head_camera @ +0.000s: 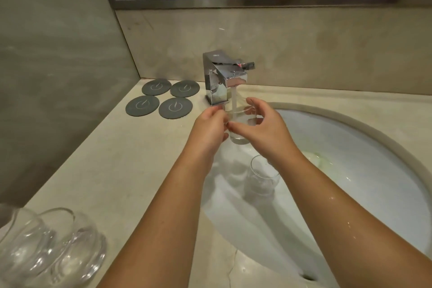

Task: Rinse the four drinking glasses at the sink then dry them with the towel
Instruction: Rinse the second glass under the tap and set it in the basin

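Here, left hand (208,125) and right hand (268,130) curl fingers (252,101) round a glass (239,136) over sink (355,147) in beige counter (112,170).

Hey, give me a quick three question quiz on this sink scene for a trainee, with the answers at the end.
1. True or false: water runs from the tap into the glass that the left hand and right hand hold.
2. How many coasters lie on the counter?
3. Where is the spare glass nearest the hands? A. in the sink B. on a coaster C. on the mirror frame
Key: 1 true; 2 four; 3 A.
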`<state>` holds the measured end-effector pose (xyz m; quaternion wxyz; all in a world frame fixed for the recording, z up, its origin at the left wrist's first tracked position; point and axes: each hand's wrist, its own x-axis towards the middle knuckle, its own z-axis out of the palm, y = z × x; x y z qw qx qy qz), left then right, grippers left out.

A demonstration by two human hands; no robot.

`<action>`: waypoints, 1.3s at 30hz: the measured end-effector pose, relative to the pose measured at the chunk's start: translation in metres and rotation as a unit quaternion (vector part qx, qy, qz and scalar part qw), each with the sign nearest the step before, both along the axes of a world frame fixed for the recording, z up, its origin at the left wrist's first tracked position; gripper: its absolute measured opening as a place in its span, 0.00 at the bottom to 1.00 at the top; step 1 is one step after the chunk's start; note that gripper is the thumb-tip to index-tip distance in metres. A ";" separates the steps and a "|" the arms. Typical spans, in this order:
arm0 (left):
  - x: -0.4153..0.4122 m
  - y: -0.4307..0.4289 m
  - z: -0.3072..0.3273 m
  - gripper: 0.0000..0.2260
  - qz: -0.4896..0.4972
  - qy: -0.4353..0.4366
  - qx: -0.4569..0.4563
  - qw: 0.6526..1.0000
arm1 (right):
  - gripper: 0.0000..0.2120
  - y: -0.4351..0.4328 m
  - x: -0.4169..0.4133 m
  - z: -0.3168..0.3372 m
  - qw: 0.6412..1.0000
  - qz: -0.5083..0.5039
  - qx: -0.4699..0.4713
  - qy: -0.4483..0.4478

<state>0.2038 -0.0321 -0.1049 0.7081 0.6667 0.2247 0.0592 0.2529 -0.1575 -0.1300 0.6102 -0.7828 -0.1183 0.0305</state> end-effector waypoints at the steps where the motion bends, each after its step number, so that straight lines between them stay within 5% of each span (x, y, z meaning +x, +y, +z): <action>1: 0.001 0.001 -0.002 0.28 -0.001 0.004 -0.003 1.000 | 0.38 -0.001 0.001 -0.003 1.000 -0.002 0.003 -0.001; 5: 0.000 0.003 -0.007 0.30 -0.020 0.010 -0.002 1.000 | 0.38 -0.005 0.006 -0.010 0.998 0.012 0.049 0.045; 10: 0.000 0.008 -0.010 0.06 -0.048 0.014 0.065 0.997 | 0.30 -0.007 0.012 -0.014 0.969 0.032 0.161 0.186; 17: 0.000 0.007 -0.021 0.33 -0.093 0.024 0.135 0.986 | 0.20 -0.006 0.012 -0.015 0.925 0.074 0.252 0.274; 22: -0.002 0.008 -0.020 0.27 -0.061 0.009 0.141 0.988 | 0.23 -0.004 0.008 -0.011 0.899 0.069 0.290 0.321; 26: 0.000 0.014 -0.021 0.22 -0.036 0.005 0.099 0.994 | 0.26 -0.008 0.010 -0.013 0.899 0.098 0.272 0.328; 34: 0.002 0.020 -0.021 0.17 -0.034 0.013 0.049 0.998 | 0.06 -0.011 0.011 -0.010 0.935 0.054 0.253 0.242; 39: -0.004 0.022 -0.020 0.23 -0.070 -0.024 0.133 0.988 | 0.06 -0.011 0.010 -0.009 0.942 0.057 0.254 0.214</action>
